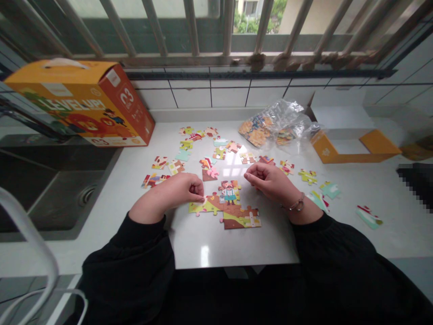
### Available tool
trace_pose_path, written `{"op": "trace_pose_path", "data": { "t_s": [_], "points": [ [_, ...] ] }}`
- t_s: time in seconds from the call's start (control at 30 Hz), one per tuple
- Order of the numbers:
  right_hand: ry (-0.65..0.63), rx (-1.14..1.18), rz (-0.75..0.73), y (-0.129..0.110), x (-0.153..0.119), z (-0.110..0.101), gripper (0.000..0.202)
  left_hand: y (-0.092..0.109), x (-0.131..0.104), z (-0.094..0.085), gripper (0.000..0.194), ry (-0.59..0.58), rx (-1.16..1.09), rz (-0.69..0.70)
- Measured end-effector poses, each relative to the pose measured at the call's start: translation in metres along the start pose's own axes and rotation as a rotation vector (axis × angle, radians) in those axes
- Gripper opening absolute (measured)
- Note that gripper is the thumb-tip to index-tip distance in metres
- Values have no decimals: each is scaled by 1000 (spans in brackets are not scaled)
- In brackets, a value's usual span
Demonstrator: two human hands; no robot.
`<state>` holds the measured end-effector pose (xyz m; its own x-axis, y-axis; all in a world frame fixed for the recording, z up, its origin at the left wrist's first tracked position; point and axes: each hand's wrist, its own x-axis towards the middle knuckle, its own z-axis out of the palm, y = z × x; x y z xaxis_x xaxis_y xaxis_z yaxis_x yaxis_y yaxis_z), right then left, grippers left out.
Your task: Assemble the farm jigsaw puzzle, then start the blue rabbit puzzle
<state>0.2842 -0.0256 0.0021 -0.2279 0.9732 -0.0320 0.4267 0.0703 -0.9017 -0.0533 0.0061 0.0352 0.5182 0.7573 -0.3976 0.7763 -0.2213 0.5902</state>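
Grip of left hand [190, 187] curled, fingertips at left part of joined puzzle [233, 210] on bench [189, 243]; hold unclear. Right hand [268, 179] pinched shut, empty as seen, near loose pieces [246, 155].

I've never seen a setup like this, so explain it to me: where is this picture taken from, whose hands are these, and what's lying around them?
There is no machine here. A person wears a camera on their head, looking forward and down at their own two bare hands. On the pale counter lie a partly joined puzzle and loose pieces. The left hand is at the puzzle's left part; the right hand is right of it, fingers drawn together. I can't tell whether either holds a piece. Behind are bagged pieces and an open orange box; a larger orange box stands by the sink.
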Motion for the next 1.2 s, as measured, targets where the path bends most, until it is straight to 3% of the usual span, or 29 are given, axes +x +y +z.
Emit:
{"op": "trace_pose_path", "data": {
  "t_s": [0.13,0.27,0.33,0.43,0.53,0.73,0.93,1.0,1.13,1.2],
  "points": [
    [93,-116,-33,2,0,-8,44,1,-1,-1,17,14,-10,45],
    [482,-282,16,15,2,-29,44,1,0,1,25,30,-14,79],
    [582,-437,38,26,4,-38,45,3,1,3,26,32,-24,86],
    [563,-698,70,42,8,-41,51,7,4,9,20,31,-27,100],
    [520,-809,96,51,10,-37,52,13,6,14,17,38,-9,133],
    [517,-806,60,57,14,-36,48,20,8,19,22,75,-1,228],
    [438,-723,-71,50,15,-40,47,22,7,20,11,77,-4,217],
    [420,-667,-123,44,15,-39,47,22,7,19,14,151,-17,207],
    [370,-604,-204,33,13,-34,43,19,8,10,20,454,17,121],
    [334,-595,-220,32,13,-32,42,14,8,5,21,552,66,60]
  ]
}}
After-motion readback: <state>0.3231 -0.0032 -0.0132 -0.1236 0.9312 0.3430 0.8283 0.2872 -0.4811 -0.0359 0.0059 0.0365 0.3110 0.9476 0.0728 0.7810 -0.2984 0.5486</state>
